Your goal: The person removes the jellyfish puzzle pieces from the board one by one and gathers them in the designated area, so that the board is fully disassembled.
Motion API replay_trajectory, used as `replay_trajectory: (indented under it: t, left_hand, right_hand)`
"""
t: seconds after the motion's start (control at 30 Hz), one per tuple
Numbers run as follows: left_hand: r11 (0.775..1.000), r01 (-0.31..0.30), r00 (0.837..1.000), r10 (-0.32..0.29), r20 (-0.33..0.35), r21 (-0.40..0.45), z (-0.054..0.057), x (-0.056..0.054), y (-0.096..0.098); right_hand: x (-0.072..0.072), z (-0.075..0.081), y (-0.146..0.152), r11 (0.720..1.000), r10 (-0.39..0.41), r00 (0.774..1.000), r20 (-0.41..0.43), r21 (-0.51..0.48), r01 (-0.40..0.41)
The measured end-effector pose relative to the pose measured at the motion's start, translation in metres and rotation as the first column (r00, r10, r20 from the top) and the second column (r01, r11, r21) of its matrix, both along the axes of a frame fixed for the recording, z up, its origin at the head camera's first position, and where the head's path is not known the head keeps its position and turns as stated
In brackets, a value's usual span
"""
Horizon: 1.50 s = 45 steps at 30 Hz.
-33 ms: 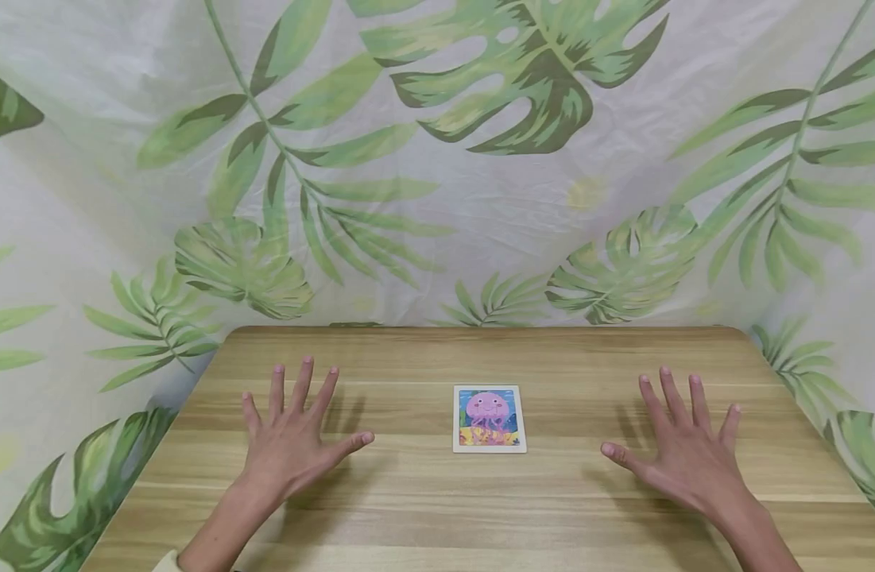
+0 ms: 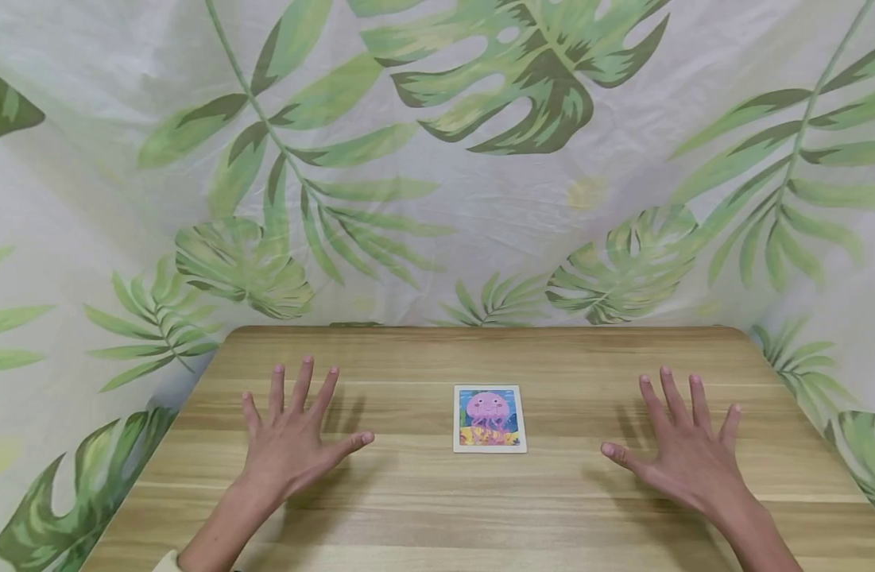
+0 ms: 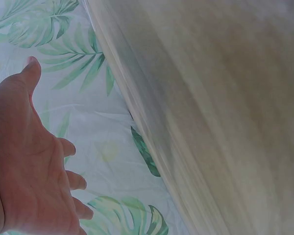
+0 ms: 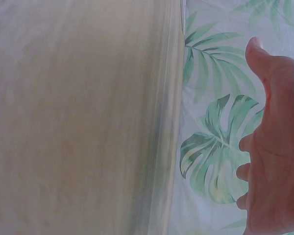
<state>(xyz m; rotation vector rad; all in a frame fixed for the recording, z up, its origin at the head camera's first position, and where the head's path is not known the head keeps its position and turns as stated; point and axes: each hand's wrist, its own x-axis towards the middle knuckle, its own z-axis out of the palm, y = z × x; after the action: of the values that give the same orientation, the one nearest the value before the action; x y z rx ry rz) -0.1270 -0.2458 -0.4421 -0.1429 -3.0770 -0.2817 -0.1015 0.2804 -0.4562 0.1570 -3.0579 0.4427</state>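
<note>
A small white-framed picture [image 2: 489, 419] of a pink jellyfish on a blue and yellow ground lies flat on the wooden table, near the middle in the head view. To its left is my left hand [image 2: 290, 443], palm down with fingers spread, holding nothing. On the other side my right hand [image 2: 683, 451] is spread the same way, also holding nothing. Both hands cast shadows on the tabletop and stay apart from the picture. The wrist views show the left palm [image 3: 34, 156] and the right palm [image 4: 279, 152] with their thumbs stretched out.
The wood-grain table [image 2: 437, 516] has rounded far corners. A pale cloth [image 2: 494, 214] printed with green leaves hangs behind it and along both sides. A light sleeve cuff [image 2: 168, 562] shows at the left forearm.
</note>
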Motion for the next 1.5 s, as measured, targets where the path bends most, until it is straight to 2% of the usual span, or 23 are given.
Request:
replay_trajectory:
  t: [0.53, 0.8, 1.13, 1.5]
  left_hand:
    - [1.000, 0.008, 1.000, -0.008, 0.016, 0.008, 0.001, 0.002, 0.004]
    - [1.000, 0.020, 1.000, -0.020, -0.001, -0.017, 0.004, 0.001, 0.010]
    - [0.999, 0.046, 0.999, -0.046, 0.003, -0.006, 0.006, 0.000, 0.024]
    - [0.995, 0.100, 0.995, -0.100, -0.020, 0.006, 0.009, -0.011, 0.048]
  right_hand:
    - [0.000, -0.001, 0.000, 1.000, 0.000, 1.000, 0.000, -0.004, 0.000]
    - [-0.001, 0.000, -0.002, 1.000, 0.013, 0.999, -0.029, -0.004, -0.013]
    - [-0.002, -0.002, -0.010, 1.000, 0.017, 1.000, -0.024, -0.005, -0.017]
    - [-0.010, 0.000, -0.024, 0.998, 0.050, 0.999, -0.007, -0.028, -0.050]
